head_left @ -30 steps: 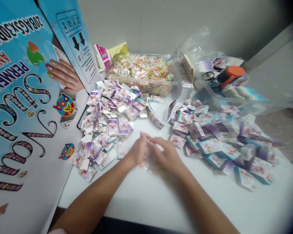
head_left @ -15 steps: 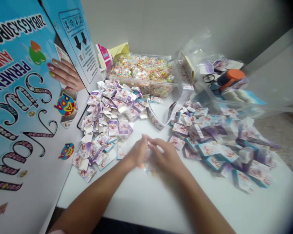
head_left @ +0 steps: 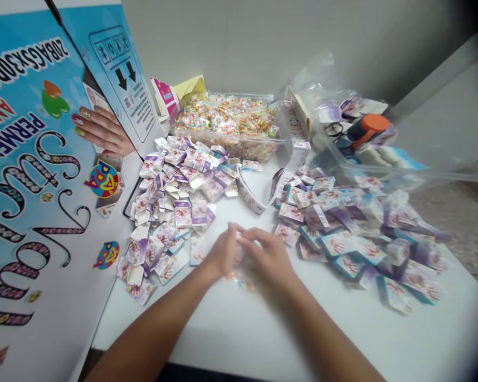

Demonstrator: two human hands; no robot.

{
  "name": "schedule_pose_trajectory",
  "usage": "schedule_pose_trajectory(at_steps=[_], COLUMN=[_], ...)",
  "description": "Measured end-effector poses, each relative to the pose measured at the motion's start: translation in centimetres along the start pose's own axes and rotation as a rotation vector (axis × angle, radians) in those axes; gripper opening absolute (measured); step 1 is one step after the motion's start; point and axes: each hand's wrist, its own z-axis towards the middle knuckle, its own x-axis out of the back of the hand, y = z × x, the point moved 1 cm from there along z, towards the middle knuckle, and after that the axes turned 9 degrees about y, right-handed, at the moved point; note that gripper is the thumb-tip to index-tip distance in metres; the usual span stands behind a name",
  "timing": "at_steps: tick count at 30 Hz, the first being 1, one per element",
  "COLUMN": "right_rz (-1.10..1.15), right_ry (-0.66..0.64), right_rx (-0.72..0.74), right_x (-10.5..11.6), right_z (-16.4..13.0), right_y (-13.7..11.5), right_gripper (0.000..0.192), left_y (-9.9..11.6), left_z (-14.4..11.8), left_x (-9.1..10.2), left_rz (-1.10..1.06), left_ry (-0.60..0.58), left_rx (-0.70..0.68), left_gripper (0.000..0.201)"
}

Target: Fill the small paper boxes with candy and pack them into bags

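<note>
Head-worn view, forward and down onto white table [head_left: 227,329]

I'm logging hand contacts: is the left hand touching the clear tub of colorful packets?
Apart: the head view shows the left hand nearer than the tub, white tabletop showing between them.

grey wall [head_left: 223,48], white table [head_left: 223,331], speckled floor [head_left: 460,215]
</note>
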Motion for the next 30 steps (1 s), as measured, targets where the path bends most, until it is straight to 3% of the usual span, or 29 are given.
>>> schedule_pose_trajectory(at_steps=[7, 11, 14, 17, 20, 27, 30], right_rz=[-0.147, -0.366, -0.534, -0.602, -0.533, -0.358, -0.350], right_ry=[0.051, 0.062, 0.078, 0.036, 0.032, 0.087, 0.069], right_rx=[0.273, 0.555, 0.750, 0.851, 0.827, 0.522, 0.522], right_x=[-0.4, -0.8, -1.0, -0.8, -0.5, -0.5, -0.6], right_z=[-0.7, -1.0, -1.2, -1.3, -1.2, -0.9, -1.0], right_y=[0.2, 0.5, 0.2, -0.3, -0.5, -0.6, -0.6], right_gripper=[0.020, 0.016, 0.015, 0.015, 0.015, 0.012, 0.015], left_y=[-0.3, -0.5, -0.8, -0.9, -0.7, 0.0, -0.1], left_z=[-0.1, -0.1, 0.0, -0.1, -0.1, -0.2, -0.2], left_x=[-0.1, -0.2, -0.3, -0.5, -0.5, -0.3, -0.3], left_rz=[-0.006, -0.048, -0.103, -0.156, -0.152, -0.122, -0.081], left_ry=[0.006, 0.057, 0.082, 0.080, 0.083, 0.029, 0.040], left_rx=[-0.002, 0.033, 0.095, 0.164, 0.136, 0.118, 0.081], left_gripper=[0.083, 0.083, 0.082, 0.082, 0.083, 0.086, 0.085])
